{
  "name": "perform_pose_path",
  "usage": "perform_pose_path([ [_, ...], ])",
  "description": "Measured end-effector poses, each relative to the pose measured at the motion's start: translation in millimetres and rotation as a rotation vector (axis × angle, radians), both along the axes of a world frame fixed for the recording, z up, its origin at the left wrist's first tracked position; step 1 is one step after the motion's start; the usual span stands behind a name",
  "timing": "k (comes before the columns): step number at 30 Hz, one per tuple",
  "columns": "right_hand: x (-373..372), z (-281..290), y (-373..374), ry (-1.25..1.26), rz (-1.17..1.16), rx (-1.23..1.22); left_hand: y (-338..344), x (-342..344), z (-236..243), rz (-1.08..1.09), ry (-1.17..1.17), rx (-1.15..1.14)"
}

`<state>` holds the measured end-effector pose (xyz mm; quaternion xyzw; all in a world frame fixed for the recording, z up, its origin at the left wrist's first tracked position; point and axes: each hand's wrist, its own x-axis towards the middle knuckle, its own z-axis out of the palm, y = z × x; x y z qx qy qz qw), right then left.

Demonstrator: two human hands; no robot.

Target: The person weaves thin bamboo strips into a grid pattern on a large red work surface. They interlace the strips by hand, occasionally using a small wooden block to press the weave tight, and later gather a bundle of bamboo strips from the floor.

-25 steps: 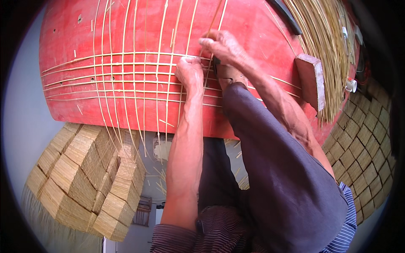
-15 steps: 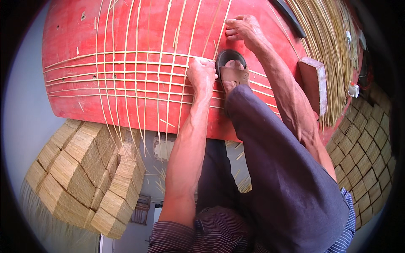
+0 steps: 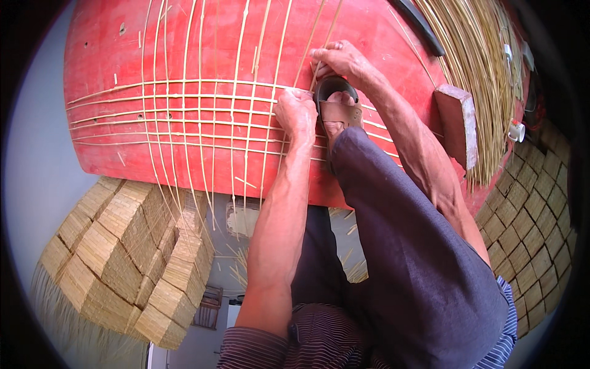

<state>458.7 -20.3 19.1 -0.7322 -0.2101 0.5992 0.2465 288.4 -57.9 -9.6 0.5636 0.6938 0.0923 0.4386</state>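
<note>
A lattice of thin pale strips (image 3: 234,98), cane or split-bamboo-like, lies crossed on a red board (image 3: 123,55). My left hand (image 3: 296,114) is closed with fingertips pinched at the lattice's right side, where an upright strip meets the top crosswise strip. What exactly the pinch holds is partly hidden. My right hand (image 3: 339,60) is just above and right, fingers curled round an upright strip (image 3: 332,23) that runs down toward the left fingertips. My sandalled foot (image 3: 337,111) stands on the board over the crosswise strips, right beside the left hand.
A reddish brick-like block (image 3: 455,126) stands at the board's right, next to a long bundle of straw-coloured strips (image 3: 479,92). A dark bar (image 3: 421,26) lies at the upper right. Stacked woven pieces (image 3: 117,258) stand below left. A white cup (image 3: 516,131) is far right.
My right hand has moved down and left along the upright strip, nearer to the left hand. The left hand stays almost in place, still pinched.
</note>
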Motion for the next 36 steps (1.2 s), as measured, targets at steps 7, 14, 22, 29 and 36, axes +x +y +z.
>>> perform_pose_path([
  [7,-9,16,-20,-0.092,0.393,0.279,-4,-2,-9,0.04,-0.017,0.053],
  [14,-9,24,-21,-0.107,0.586,0.385,-2,1,9,0.074,0.0,-0.015],
  [22,5,-2,-25,-0.011,0.213,0.343,-2,-1,-2,0.041,-0.101,-0.04],
  [29,-17,31,-46,-0.665,0.219,0.562,-11,-36,46,0.193,-0.656,-0.351],
  [36,-104,19,-101,-0.241,0.996,0.512,-85,-128,79,0.328,-0.397,-0.355],
])
